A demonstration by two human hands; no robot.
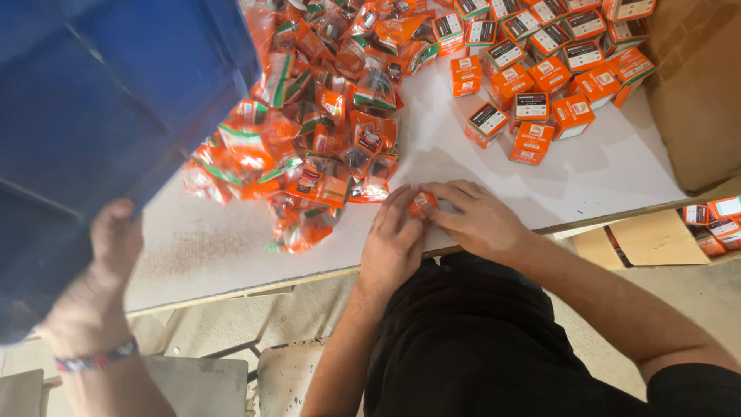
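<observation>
My left hand (394,239) and my right hand (478,220) meet at the near edge of the white table (602,170). Together they pinch one small orange packet (422,203) between the fingertips. Just beyond my hands lies a heap of orange plastic pouches (324,131) with green and white stripes. Farther right, several small orange cardboard boxes (532,93) with black-and-white labels stand in a loose cluster.
A co-worker's hand (108,262) with a woven bracelet holds up a big blue crate (100,100), tilted over the table's left side. A brown carton (695,93) stands at the right edge. More orange boxes (718,220) sit in a carton below the table.
</observation>
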